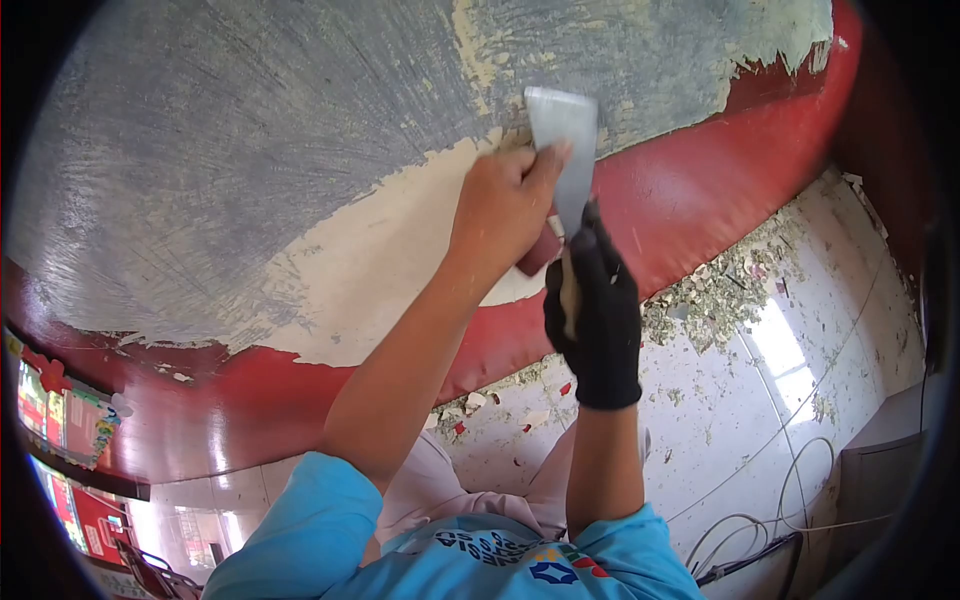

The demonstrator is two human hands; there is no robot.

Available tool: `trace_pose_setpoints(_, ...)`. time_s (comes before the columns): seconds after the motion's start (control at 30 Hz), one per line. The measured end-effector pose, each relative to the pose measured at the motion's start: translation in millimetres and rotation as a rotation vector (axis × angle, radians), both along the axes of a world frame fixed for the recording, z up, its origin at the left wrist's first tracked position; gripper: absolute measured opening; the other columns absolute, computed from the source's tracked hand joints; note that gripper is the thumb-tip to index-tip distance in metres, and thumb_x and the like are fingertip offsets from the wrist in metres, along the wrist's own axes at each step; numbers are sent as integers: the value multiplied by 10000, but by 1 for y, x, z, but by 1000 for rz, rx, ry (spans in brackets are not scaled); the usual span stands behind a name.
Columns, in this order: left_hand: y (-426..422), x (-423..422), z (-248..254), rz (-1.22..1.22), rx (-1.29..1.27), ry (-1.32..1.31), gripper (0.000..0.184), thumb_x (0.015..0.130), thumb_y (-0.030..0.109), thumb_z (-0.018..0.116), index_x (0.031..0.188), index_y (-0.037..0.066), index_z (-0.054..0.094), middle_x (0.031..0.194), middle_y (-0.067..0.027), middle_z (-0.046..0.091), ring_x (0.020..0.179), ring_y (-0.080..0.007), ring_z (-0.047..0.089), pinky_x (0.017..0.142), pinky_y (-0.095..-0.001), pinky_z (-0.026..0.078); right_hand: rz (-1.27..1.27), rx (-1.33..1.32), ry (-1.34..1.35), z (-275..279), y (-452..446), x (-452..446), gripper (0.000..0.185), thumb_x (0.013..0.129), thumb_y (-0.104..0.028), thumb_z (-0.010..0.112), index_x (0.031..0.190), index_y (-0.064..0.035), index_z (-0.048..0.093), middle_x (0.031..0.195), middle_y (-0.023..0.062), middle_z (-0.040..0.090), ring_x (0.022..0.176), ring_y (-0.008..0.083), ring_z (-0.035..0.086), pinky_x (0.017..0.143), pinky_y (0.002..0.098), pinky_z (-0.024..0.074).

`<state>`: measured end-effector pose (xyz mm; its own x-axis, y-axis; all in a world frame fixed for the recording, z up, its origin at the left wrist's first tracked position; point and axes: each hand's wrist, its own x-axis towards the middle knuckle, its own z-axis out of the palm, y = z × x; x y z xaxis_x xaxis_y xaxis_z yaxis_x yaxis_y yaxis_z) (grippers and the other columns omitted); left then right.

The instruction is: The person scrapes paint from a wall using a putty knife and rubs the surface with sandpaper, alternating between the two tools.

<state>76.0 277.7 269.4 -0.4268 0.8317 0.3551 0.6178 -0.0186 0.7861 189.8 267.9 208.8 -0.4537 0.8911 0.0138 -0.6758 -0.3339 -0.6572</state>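
Note:
My right hand [597,310], in a black glove, is closed around the light handle of a scraper [565,125]. Its wide metal blade points up and away from me, slightly blurred. My bare left hand [505,200] is closed beside the blade, with the thumb against the metal. From under that fist sticks out a reddish-brown block [540,256], whose exact kind I cannot make out. Behind both hands is a large curved surface [250,150], with grey scraped areas, a cream patch [380,240] and ragged edges.
A glossy red band [700,190] borders the scraped surface. Scraped flakes [710,300] lie heaped on the white tiled floor [700,430]. A cable [800,480] loops at lower right beside a grey box [880,480]. Colourful decorations [75,410] show at far left.

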Motion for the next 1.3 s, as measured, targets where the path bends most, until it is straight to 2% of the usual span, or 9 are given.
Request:
trace_pose_setpoints(0.1,-2,-7,-5,-47,-78,-26,515,874,414,569,632,-40,589,502,-130,526,458,-181,514,497,-340,407,-355,591,-392,-31,-3,-7,454,935,-203,524,1337,-11,437,643,-3,486,493,26,403,424,181,327)
trace_pose_setpoints(0.27,4,-6,-2,-46,14,-58,478,880,420,601,675,-12,616,535,10,469,502,-60,395,470,-252,340,-226,476,-363,-7,0,2,445,946,-189,492,1334,18,425,629,1,481,481,31,400,417,183,323)
trace_pose_setpoints(0.63,14,18,42,-125,-13,197,477,880,394,553,678,-34,609,493,-126,486,459,-198,479,517,-355,398,-843,1031,-366,-3,41,-9,425,940,-277,510,1300,-58,462,625,-3,469,375,58,375,331,209,317)
trace_pose_setpoints(0.7,9,15,33,-141,-36,269,459,871,384,570,685,-35,610,489,-126,484,448,-201,471,507,-351,394,-68,-13,128,11,13,3,443,952,-290,486,1331,-66,435,630,-4,467,379,59,379,336,211,319)
trace_pose_setpoints(0.8,7,14,37,-95,-90,198,452,844,385,623,685,-38,614,484,-113,491,436,-183,473,489,-333,395,-587,706,-306,6,33,1,398,944,-322,497,1260,-80,486,625,-5,460,389,59,387,341,210,325)
trace_pose_setpoints(0.87,2,16,42,-101,-28,157,453,839,385,635,680,-39,612,487,-102,497,437,-175,467,486,-330,392,-217,224,73,43,50,15,321,935,-366,506,1115,-103,539,615,-11,447,405,63,401,353,200,328)
trace_pose_setpoints(1.0,-15,10,40,-102,-74,91,429,835,371,666,739,-47,662,564,-36,532,540,-85,444,513,-264,371,-65,-6,136,56,49,24,294,928,-412,507,969,-122,535,664,-14,469,444,73,435,369,187,332)
trace_pose_setpoints(1.1,-22,6,35,-139,-95,51,417,837,357,673,733,-46,658,569,-28,536,540,-80,441,512,-261,368,-61,80,154,54,73,35,280,927,-359,526,1138,-177,513,731,-7,501,491,68,444,384,172,328)
trace_pose_setpoints(1.3,-34,4,25,-173,-103,21,351,852,301,670,741,-32,660,578,-8,530,540,-61,431,510,-243,354,-84,69,177,80,86,46,225,913,-354,553,1010,-153,515,702,14,517,472,90,432,360,204,328)
